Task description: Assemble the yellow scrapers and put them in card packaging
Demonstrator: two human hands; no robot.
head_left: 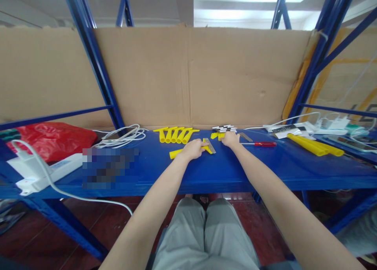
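Left hand (193, 149) grips yellow scraper (209, 148), likely steadying it; right hand (230, 139) at black-and-white pieces (224, 128), grip unclear.

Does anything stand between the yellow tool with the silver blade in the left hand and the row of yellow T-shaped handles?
Nothing visible does: between the tool in the left hand and the row of handles, just flat blue shelf shows.

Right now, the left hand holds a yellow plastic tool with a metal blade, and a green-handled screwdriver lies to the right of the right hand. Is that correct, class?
Not quite: in the head view, the screwdriver is red-handled, not green-handled. The left hand holds the yellow plastic tool, and the screwdriver lies to the right of the right hand.
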